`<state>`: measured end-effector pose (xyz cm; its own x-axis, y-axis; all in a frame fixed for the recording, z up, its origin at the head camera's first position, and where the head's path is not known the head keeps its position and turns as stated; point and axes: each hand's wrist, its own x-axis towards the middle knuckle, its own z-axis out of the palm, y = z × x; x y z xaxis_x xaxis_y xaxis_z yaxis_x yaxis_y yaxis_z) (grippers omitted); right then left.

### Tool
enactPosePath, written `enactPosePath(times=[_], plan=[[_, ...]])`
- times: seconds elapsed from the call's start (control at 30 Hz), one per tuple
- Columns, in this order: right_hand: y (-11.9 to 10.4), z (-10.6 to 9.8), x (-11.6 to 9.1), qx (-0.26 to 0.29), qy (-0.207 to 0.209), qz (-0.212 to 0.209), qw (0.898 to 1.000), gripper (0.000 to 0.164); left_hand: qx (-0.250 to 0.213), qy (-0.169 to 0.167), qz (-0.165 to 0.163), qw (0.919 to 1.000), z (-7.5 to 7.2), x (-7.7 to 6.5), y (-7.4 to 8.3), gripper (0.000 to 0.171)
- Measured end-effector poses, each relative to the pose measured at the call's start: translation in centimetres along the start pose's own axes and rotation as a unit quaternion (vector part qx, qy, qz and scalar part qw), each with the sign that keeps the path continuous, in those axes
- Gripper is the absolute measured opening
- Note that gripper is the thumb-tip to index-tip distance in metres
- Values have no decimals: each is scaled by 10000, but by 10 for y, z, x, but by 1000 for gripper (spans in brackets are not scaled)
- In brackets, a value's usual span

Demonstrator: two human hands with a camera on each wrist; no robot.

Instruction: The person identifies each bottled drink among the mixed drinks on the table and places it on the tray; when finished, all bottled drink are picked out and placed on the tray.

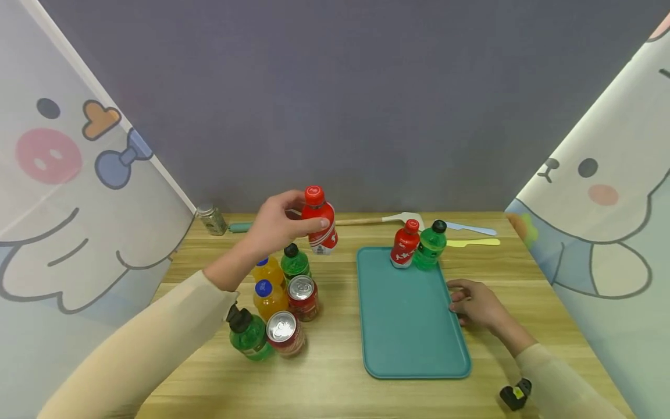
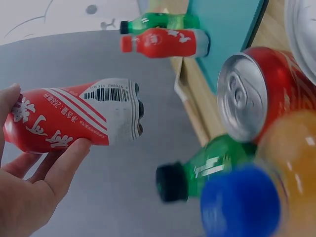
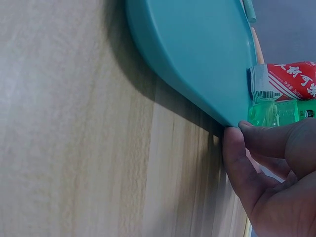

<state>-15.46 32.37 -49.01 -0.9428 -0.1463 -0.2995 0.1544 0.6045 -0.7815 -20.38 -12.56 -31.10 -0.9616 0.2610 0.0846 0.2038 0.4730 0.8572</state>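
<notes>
My left hand (image 1: 280,224) grips a red cola bottle (image 1: 320,224) in the air, left of the teal tray (image 1: 410,326). In the left wrist view that bottle (image 2: 79,116) shows its barcode and base. At the tray's right edge, my right hand (image 1: 476,304) pinches the rim between thumb and finger, seen closely in the right wrist view (image 3: 276,163). Another red cola bottle (image 1: 405,244) and a green bottle (image 1: 430,245) stand side by side at the tray's far end.
Left of the tray cluster two soda cans (image 1: 285,333), orange juice bottles (image 1: 270,301) and green bottles (image 1: 250,334). Along the back wall lie a long-handled spatula (image 1: 361,221), a yellow knife (image 1: 473,242), a blue knife (image 1: 471,228) and a spice jar (image 1: 211,220).
</notes>
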Motion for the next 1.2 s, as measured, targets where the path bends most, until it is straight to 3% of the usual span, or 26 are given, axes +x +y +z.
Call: enactPosePath(times=[0.3,0.77,0.97,1.2], plan=[[-3,1,0,55,12,50,10000,54,-23,-187,-326,9993,45,37,-4,50],[-3,1,-1,165,33,152,9997,55,-307,-188,-1068,9936,119,73,-7,58],[-3,1,-1,212,34,186,9996,55,-215,-124,-1275,9915,143,82,-12,56],[-3,1,-1,237,25,218,9995,55,-17,-145,-1410,9899,163,83,-15,56]])
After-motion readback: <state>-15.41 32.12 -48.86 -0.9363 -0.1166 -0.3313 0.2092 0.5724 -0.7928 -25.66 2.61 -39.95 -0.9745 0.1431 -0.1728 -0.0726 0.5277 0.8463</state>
